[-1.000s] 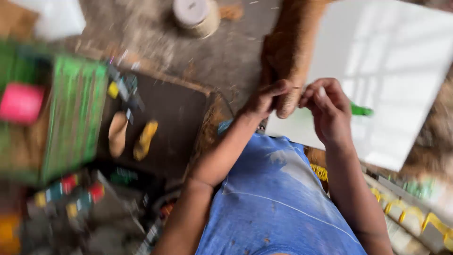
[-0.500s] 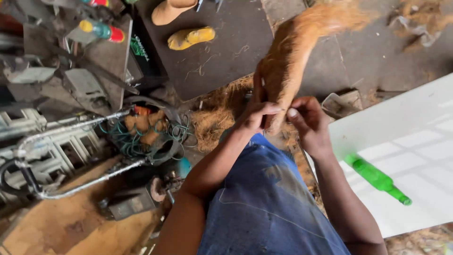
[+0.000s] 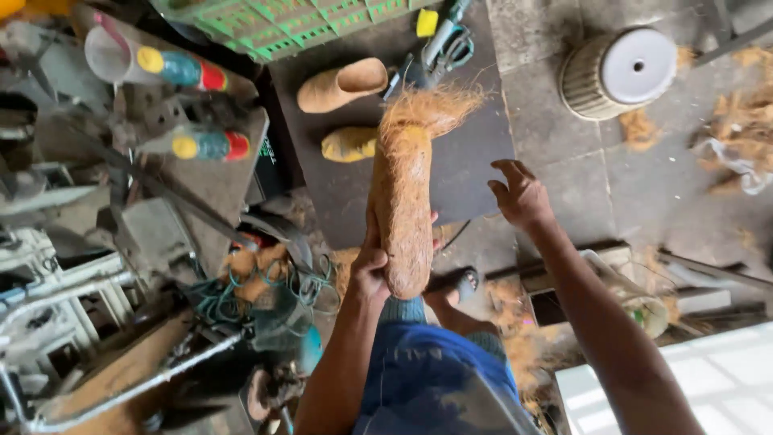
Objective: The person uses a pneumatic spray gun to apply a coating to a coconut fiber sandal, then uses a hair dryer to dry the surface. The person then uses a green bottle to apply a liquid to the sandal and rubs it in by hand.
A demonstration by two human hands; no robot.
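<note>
Coir-brown fibre roll (image 3: 403, 201) upright in left hand (image 3: 369, 270), right hand (image 3: 519, 193) apart.

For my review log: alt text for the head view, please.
The left hand grips a long bundle of coconut fibre upright; the right hand hovers open beside it, above a dark board holding two fibre slippers.

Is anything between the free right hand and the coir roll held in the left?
Nothing visible. The right hand hovers open beside the coir roll, with only the dark board showing in the gap behind. The left hand has its grip on the roll's lower end.
</note>
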